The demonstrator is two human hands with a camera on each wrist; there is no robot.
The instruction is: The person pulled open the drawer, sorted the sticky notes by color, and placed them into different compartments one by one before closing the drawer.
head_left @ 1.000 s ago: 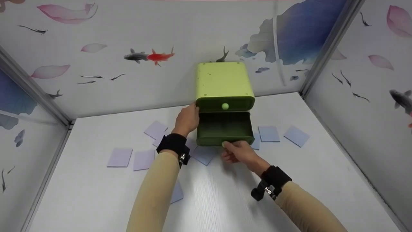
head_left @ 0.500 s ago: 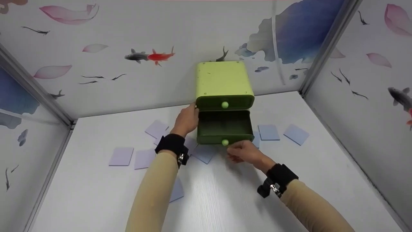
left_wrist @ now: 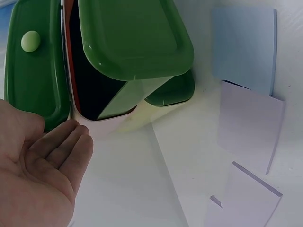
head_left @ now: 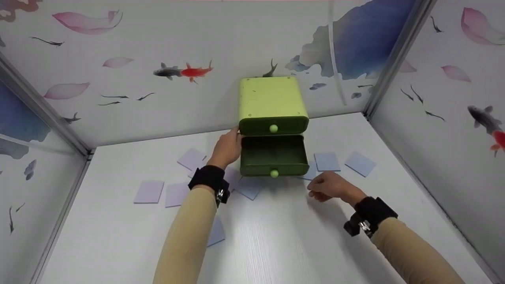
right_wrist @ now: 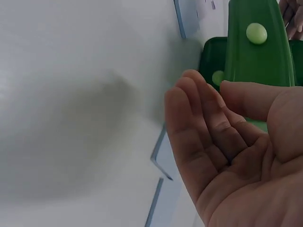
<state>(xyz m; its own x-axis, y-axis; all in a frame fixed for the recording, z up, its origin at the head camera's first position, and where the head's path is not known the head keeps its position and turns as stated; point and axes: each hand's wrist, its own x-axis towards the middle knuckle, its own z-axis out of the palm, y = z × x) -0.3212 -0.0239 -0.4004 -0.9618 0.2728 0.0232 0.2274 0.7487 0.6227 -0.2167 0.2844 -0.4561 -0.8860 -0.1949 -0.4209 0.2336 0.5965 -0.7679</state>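
Count: one green cabinet (head_left: 272, 96); three drawers (head_left: 274, 169) and three round knobs (right_wrist: 256, 33) across my views. Five lilac cards (head_left: 149, 192), five blue cards (head_left: 360, 164), some partly hidden. Mine: left hand (head_left: 226, 148), right hand (head_left: 330, 185), two; wrist straps (head_left: 375, 213), two; sleeves (head_left: 184, 236), two.

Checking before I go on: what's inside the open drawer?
The open drawer shows only its shadowed green floor and walls, no item. Its rear, back under the closed top drawer, is covered, so I cannot tell there.

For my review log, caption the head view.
Left hand at a green drawer cabinet, right hand empty near its open drawer.
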